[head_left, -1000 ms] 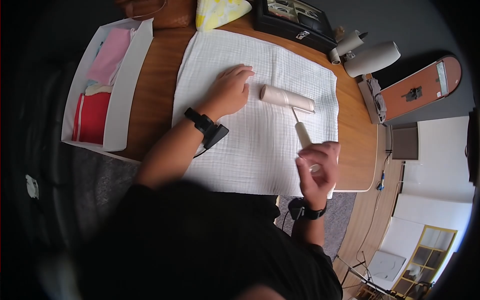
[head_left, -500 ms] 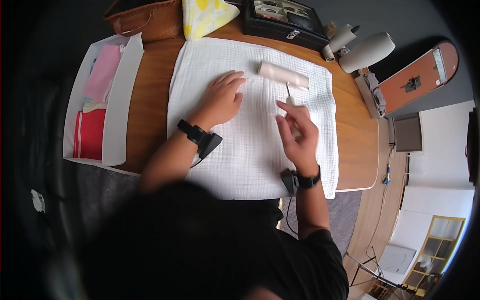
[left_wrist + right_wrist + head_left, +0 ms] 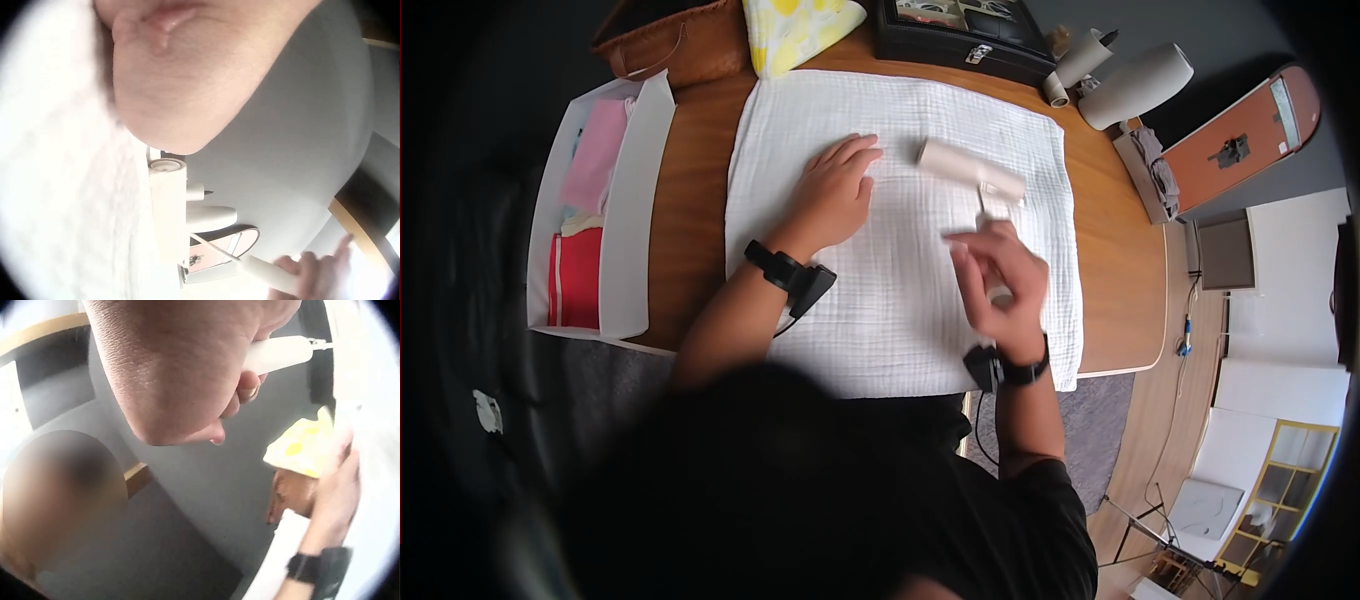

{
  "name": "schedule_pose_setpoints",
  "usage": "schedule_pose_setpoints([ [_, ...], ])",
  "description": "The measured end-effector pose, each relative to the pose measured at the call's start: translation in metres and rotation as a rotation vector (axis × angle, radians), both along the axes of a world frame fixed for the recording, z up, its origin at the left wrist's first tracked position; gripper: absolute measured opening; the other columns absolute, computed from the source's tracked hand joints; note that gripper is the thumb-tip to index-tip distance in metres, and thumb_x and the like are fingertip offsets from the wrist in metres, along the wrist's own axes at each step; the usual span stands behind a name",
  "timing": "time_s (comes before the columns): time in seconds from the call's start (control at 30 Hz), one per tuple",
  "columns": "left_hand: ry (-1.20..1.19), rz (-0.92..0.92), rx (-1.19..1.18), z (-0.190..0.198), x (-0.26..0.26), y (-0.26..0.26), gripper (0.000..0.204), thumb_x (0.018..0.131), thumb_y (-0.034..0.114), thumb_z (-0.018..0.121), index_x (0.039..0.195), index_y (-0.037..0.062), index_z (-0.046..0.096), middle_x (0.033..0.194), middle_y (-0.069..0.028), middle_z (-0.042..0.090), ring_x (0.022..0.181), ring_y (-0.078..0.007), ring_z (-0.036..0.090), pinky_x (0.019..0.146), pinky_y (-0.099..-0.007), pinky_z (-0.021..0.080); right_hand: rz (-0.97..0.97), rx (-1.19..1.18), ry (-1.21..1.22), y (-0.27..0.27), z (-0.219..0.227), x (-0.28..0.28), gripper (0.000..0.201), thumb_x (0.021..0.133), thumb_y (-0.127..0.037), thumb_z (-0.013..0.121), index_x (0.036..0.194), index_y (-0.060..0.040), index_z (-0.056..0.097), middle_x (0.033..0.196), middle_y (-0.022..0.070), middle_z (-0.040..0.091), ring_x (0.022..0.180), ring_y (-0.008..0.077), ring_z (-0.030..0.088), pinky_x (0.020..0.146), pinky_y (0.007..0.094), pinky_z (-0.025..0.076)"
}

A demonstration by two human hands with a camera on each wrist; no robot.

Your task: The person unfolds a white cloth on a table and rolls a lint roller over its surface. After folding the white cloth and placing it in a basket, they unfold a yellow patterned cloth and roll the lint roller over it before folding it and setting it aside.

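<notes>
A white cloth with a crinkled weave (image 3: 870,320) lies spread over the wooden table. My right hand (image 3: 1008,285) grips the white handle of a lint roller (image 3: 960,168); the index finger extends away from the grip. The pale roller head lies across the far right part of the cloth, its wire arm running back to my fist. In the right wrist view the handle (image 3: 284,355) comes out between my fingers. My left hand (image 3: 835,200) rests palm down on the cloth, left of the roller, fingers straight.
On the left stands a white box (image 3: 625,240) with folded pink and red fabric. Along the back are a brown leather basket (image 3: 690,45), a yellow-and-white cloth (image 3: 800,30) and a black display case (image 3: 960,45). A white vase (image 3: 1140,85) stands at the back right.
My right hand first pushed the lint roller away across the cloth, then drew it slightly back towards my body. The left hand stays resting on the cloth.
</notes>
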State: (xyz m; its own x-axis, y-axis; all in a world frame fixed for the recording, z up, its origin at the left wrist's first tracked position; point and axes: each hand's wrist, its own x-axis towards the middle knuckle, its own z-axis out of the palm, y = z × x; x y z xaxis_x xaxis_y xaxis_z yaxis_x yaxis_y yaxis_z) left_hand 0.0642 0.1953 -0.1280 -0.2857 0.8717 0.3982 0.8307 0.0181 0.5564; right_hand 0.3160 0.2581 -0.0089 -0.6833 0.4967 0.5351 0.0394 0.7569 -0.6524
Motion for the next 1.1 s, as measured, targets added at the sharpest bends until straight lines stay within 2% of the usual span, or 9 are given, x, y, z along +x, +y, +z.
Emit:
schedule_pose_setpoints([
  [0.1,-0.005,-0.007,-0.009,0.000,-0.001,0.000,0.038,0.102,0.006,0.060,0.140,0.0037,0.064,0.158,-0.0101,0.056,0.151,-0.0296,0.047,0.125,-0.0464,0.036,0.049,0.109,0.038,0.028,-0.020,-0.015,0.026,0.088,0.010,0.069,0.109,-0.0004,0.082,0.060,0.0015,0.048,0.062,0.0142,0.044,0.070,0.0309,0.040],
  [0.2,0.017,-0.012,-0.021,-0.001,-0.002,0.000,0.039,0.102,0.007,0.060,0.141,0.0032,0.063,0.159,-0.0102,0.055,0.151,-0.0298,0.047,0.125,-0.0460,0.036,-0.001,0.026,-0.015,0.010,0.003,-0.003,0.028,0.088,0.010,0.070,0.111,-0.0003,0.083,0.059,0.0018,0.049,0.062,0.0149,0.044,0.069,0.0310,0.040],
  [0.3,0.023,0.004,0.011,0.002,0.001,-0.002,0.037,0.101,0.004,0.061,0.137,0.0017,0.065,0.156,-0.0137,0.058,0.149,-0.0341,0.049,0.124,-0.0464,0.039,0.038,-0.020,-0.093,-0.025,0.018,0.037,0.023,0.082,0.003,0.070,0.101,0.0003,0.083,0.058,0.0054,0.056,0.057,0.0183,0.044,0.065,0.0347,0.039],
  [0.4,0.012,0.005,0.028,0.001,0.001,-0.002,0.036,0.101,0.004,0.061,0.136,0.0024,0.066,0.155,-0.0136,0.059,0.148,-0.0342,0.050,0.124,-0.0466,0.039,0.322,-0.107,0.143,-0.046,0.019,0.054,0.017,0.076,-0.007,0.071,0.087,-0.0001,0.082,0.058,0.0088,0.062,0.047,0.0233,0.047,0.063,0.0372,0.039],
  [0.5,-0.011,0.000,0.039,0.004,0.001,-0.001,0.034,0.101,0.003,0.061,0.134,0.0025,0.068,0.153,-0.0136,0.061,0.147,-0.0341,0.051,0.123,-0.0463,0.041,0.255,-0.073,0.098,-0.040,0.019,0.054,0.014,0.079,-0.005,0.070,0.087,-0.0002,0.081,0.058,0.0076,0.059,0.051,0.0228,0.047,0.064,0.0370,0.039],
  [0.7,-0.050,-0.016,0.010,0.003,0.000,0.000,0.034,0.102,0.007,0.062,0.135,0.0031,0.068,0.156,-0.0102,0.059,0.148,-0.0299,0.051,0.123,-0.0462,0.039,-0.003,0.035,-0.049,0.036,-0.018,0.008,0.020,0.091,0.001,0.070,0.105,-0.0017,0.084,0.062,0.0034,0.046,0.063,0.0188,0.048,0.075,0.0337,0.044],
  [0.77,-0.047,-0.024,0.005,0.002,0.000,-0.001,0.033,0.102,0.007,0.063,0.134,0.0032,0.068,0.155,-0.0104,0.059,0.148,-0.0301,0.051,0.123,-0.0457,0.040,-0.009,0.101,-0.040,0.043,-0.018,0.000,0.023,0.090,0.003,0.070,0.108,-0.0021,0.084,0.063,0.0048,0.050,0.064,0.0195,0.049,0.075,0.0339,0.045],
  [0.9,-0.011,-0.035,0.030,0.004,0.000,-0.001,0.035,0.100,0.004,0.065,0.135,0.0021,0.067,0.155,-0.0139,0.059,0.148,-0.0343,0.051,0.123,-0.0451,0.041,0.032,0.099,-0.105,0.017,0.024,0.030,0.031,0.086,0.006,0.066,0.110,-0.0022,0.084,0.067,0.0079,0.057,0.067,0.0235,0.050,0.073,0.0364,0.045],
  [1.1,0.142,0.040,-0.083,0.009,0.003,-0.005,0.041,0.104,0.015,0.061,0.145,0.0091,0.062,0.164,-0.0111,0.052,0.156,-0.0318,0.042,0.129,-0.0529,0.028,0.182,-0.127,0.084,-0.034,0.043,0.083,0.028,0.078,-0.014,0.070,0.094,0.0049,0.082,0.061,0.0100,0.060,0.057,0.0234,0.049,0.068,0.0393,0.040],
])
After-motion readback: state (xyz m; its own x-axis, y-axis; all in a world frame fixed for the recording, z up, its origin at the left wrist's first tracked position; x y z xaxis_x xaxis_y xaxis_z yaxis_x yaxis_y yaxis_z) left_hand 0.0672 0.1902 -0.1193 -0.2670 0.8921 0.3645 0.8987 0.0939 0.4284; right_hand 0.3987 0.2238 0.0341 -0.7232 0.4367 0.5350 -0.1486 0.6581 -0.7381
